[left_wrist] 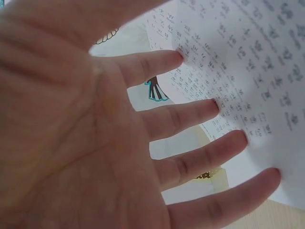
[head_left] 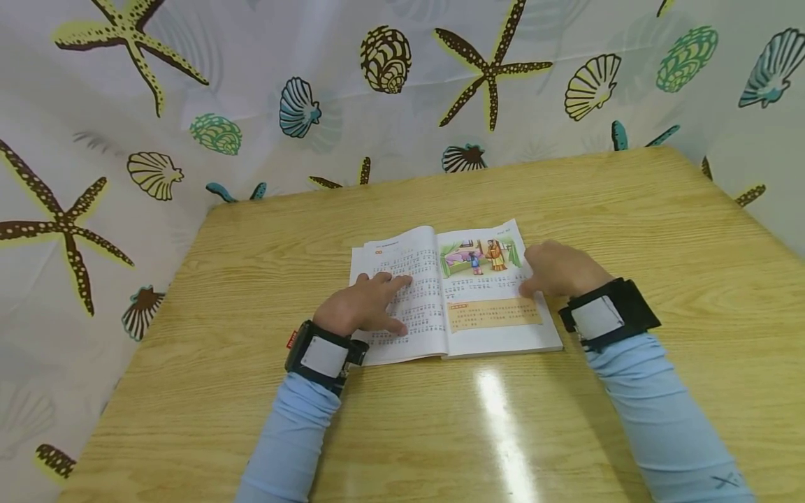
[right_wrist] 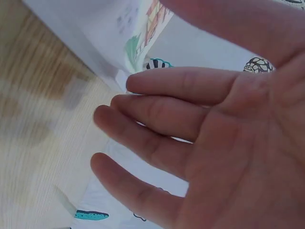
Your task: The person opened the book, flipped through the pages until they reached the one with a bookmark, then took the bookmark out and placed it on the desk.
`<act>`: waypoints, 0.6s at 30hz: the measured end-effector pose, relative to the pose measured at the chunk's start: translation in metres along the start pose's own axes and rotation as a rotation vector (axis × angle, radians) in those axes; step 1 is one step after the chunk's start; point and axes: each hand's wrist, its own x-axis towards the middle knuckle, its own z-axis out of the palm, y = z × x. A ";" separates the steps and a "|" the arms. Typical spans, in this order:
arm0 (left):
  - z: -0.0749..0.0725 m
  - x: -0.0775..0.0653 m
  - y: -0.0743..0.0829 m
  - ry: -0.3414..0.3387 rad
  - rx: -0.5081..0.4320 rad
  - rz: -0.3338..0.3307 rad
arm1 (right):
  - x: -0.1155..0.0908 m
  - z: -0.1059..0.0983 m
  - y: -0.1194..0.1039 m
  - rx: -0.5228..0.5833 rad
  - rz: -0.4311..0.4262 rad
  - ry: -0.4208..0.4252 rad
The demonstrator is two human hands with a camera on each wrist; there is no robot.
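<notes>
An open book (head_left: 493,339) lies on the wooden table, with printed text on its left page (head_left: 423,246) and a coloured picture (head_left: 481,256) above an orange text box on its right page. My left hand (head_left: 363,306) rests on the left page with its fingers spread; in the left wrist view its fingertips (left_wrist: 238,138) touch the printed paper. At the book's right edge is my right hand (head_left: 560,269), its thumb over the page margin. The right wrist view shows that hand's fingers (right_wrist: 157,109) loosely extended beside the page edge, nothing gripped between them.
The wood-grain table (head_left: 270,265) extends around the book on all sides. Behind it and to the sides hangs a white cloth (head_left: 245,42) printed with starfish and shells. A bright reflection shows on the tabletop in front of the book.
</notes>
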 end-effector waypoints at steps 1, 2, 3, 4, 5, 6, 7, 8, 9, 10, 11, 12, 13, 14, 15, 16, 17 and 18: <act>0.000 0.000 0.000 0.000 0.000 0.000 | -0.001 0.000 0.000 0.006 -0.009 0.026; 0.000 0.001 0.000 0.001 0.000 -0.001 | -0.001 0.000 -0.001 0.018 -0.020 0.057; 0.000 0.001 0.000 0.001 0.000 -0.001 | -0.002 0.000 -0.001 0.038 -0.035 0.094; 0.000 0.001 0.000 0.001 0.000 -0.002 | -0.002 0.000 -0.001 0.059 -0.049 0.131; 0.001 0.000 0.000 0.001 -0.001 -0.002 | -0.002 0.000 -0.001 0.084 -0.065 0.170; 0.001 0.000 0.000 0.001 -0.002 -0.004 | -0.002 0.000 -0.002 0.108 -0.083 0.209; 0.000 0.000 0.000 0.001 -0.002 -0.004 | -0.002 0.000 -0.002 0.130 -0.101 0.241; 0.001 0.000 0.000 0.000 -0.003 -0.006 | -0.002 0.000 -0.002 0.149 -0.118 0.266; 0.000 0.000 0.000 0.000 -0.004 -0.008 | -0.002 0.001 -0.002 0.160 -0.132 0.288; 0.001 0.000 0.000 -0.001 -0.005 -0.009 | -0.001 0.001 -0.002 0.166 -0.143 0.302; 0.001 -0.001 0.000 -0.001 -0.007 -0.010 | -0.001 0.001 -0.003 0.170 -0.150 0.313; 0.001 -0.001 0.000 0.000 -0.007 -0.010 | -0.001 0.001 -0.003 0.170 -0.155 0.319; 0.001 -0.001 0.000 0.000 -0.007 -0.010 | -0.001 0.001 -0.003 0.171 -0.156 0.321; 0.001 -0.001 0.000 0.000 -0.006 -0.010 | -0.001 0.001 -0.003 0.173 -0.157 0.320; 0.001 -0.001 0.000 0.000 -0.006 -0.009 | -0.001 0.001 -0.003 0.174 -0.159 0.318; 0.000 -0.001 0.000 0.000 -0.005 -0.008 | -0.001 0.001 -0.003 0.179 -0.158 0.311; 0.000 -0.001 0.000 0.000 -0.005 -0.008 | -0.002 0.000 -0.003 0.183 -0.161 0.302; 0.000 -0.001 0.000 0.000 -0.005 -0.008 | -0.002 -0.001 -0.003 0.190 -0.167 0.293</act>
